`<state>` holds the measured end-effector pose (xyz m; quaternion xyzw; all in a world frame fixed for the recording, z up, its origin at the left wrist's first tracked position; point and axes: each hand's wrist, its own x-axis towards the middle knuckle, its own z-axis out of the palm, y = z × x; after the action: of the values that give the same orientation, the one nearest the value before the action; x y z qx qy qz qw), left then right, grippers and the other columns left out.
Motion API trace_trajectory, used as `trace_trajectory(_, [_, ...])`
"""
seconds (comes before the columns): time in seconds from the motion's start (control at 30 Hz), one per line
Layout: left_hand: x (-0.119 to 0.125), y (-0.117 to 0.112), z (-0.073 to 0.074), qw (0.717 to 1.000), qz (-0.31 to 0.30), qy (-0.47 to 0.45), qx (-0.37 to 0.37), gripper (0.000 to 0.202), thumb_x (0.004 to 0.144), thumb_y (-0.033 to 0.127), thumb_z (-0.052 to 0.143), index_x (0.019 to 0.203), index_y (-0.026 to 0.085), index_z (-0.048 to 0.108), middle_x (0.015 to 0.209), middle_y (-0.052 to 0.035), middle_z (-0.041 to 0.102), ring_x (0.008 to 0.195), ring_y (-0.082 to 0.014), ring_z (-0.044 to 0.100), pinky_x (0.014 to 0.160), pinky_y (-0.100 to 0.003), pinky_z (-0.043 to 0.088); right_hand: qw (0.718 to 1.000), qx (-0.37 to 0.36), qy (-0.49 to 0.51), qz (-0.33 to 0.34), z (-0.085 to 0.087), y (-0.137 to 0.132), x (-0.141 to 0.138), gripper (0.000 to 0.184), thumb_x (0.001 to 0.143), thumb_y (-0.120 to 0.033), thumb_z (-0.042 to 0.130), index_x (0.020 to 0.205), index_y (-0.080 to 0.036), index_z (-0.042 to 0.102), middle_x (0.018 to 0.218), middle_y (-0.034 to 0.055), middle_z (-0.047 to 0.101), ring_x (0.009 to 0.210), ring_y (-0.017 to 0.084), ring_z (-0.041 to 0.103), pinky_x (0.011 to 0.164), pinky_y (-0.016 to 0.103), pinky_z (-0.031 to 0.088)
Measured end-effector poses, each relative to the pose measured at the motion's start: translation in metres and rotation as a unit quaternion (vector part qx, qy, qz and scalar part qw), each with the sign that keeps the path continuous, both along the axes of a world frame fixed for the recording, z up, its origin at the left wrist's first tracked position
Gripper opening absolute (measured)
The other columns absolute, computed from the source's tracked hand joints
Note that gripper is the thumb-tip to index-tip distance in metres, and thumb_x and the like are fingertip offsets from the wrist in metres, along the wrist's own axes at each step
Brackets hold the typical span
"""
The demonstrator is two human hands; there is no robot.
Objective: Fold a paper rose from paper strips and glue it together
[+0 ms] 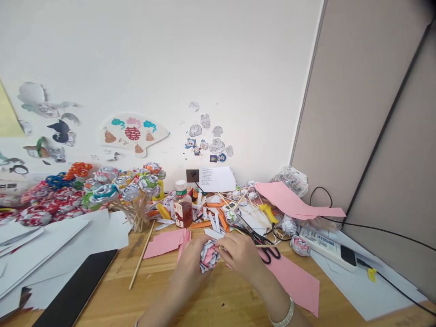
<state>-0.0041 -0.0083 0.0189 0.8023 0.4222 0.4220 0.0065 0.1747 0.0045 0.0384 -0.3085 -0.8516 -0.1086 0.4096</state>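
A pink, white and grey-blue paper flower (208,257) is held above the wooden table, near the middle. My left hand (190,260) grips it from the left, fingers closed round its side. At its right edge, the fingers of my right hand (240,252) are closed on a thin wooden stick (269,246), whose length sticks out to the right past the knuckles. The stick's near tip is by the petals; whether it touches them I cannot tell. Black-handled scissors (269,254) lie just beyond my right hand. Pink paper pieces (165,243) lie left of my left hand.
Finished paper flowers on sticks (131,190) stand at the back left. A loose stick (141,256), a black tablet-like slab (80,290) and white sheets (51,254) lie leftward. A jar (183,206) stands behind. Rightward are pink sheets (296,284) and a power strip (327,250).
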Motion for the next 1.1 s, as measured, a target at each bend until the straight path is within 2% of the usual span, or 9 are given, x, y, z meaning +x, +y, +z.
trace_trajectory(0.2, [-0.0004, 0.0021, -0.0039, 1.000, -0.005, -0.004, 0.011, 0.038, 0.069, 0.013, 0.058, 0.106, 0.019, 0.056, 0.095, -0.0087, 0.069, 0.085, -0.0251, 0.065, 0.073, -0.036, 0.052, 1.000, 0.002, -0.018, 0.015, -0.0013, 0.0013, 0.0007, 0.023, 0.095, -0.022, 0.042, 0.085, -0.020, 0.063, 0.069, 0.0027, 0.066, 0.060, 0.015, 0.059, 0.055, 0.026, 0.038])
trace_trajectory(0.43, [-0.0015, 0.0033, -0.0060, 1.000, -0.002, -0.007, -0.016, 0.041, 0.068, 0.013, 0.060, 0.108, 0.019, 0.056, 0.098, -0.0095, 0.070, 0.088, -0.0262, 0.065, 0.076, -0.039, 0.052, 0.998, 0.006, -0.054, 0.012, -0.0011, 0.0024, 0.0006, 0.021, 0.092, -0.017, 0.044, 0.087, -0.019, 0.065, 0.068, 0.0026, 0.066, 0.058, 0.014, 0.059, 0.052, 0.025, 0.038])
trace_trajectory(0.6, [-0.0006, 0.0036, -0.0038, 0.999, 0.007, -0.030, -0.024, 0.039, 0.069, 0.015, 0.061, 0.108, 0.019, 0.057, 0.101, -0.0102, 0.069, 0.090, -0.0267, 0.065, 0.077, -0.040, 0.053, 1.000, 0.002, -0.002, 0.014, 0.0010, -0.0003, 0.0007, 0.022, 0.093, -0.021, 0.044, 0.094, -0.019, 0.066, 0.073, 0.0044, 0.069, 0.063, 0.016, 0.062, 0.057, 0.026, 0.042])
trace_trajectory(0.87, [-0.0006, 0.0016, -0.0015, 0.999, 0.012, -0.030, -0.037, 0.036, 0.071, 0.015, 0.059, 0.107, 0.019, 0.056, 0.101, -0.0104, 0.069, 0.089, -0.0263, 0.064, 0.077, -0.040, 0.052, 0.998, -0.029, 0.051, 0.035, 0.0006, -0.0025, 0.0011, 0.022, 0.091, -0.020, 0.047, 0.092, -0.021, 0.069, 0.075, 0.0046, 0.071, 0.065, 0.016, 0.063, 0.060, 0.026, 0.044])
trace_trajectory(1.1, [-0.0013, 0.0022, -0.0021, 0.999, 0.009, -0.028, -0.013, 0.037, 0.071, 0.015, 0.060, 0.107, 0.019, 0.055, 0.100, -0.0104, 0.069, 0.089, -0.0265, 0.065, 0.075, -0.040, 0.052, 0.984, -0.119, 0.122, 0.041, 0.0041, -0.0040, -0.0021, 0.016, 0.086, -0.021, 0.055, 0.085, -0.021, 0.071, 0.075, 0.0025, 0.072, 0.064, 0.016, 0.064, 0.059, 0.025, 0.043])
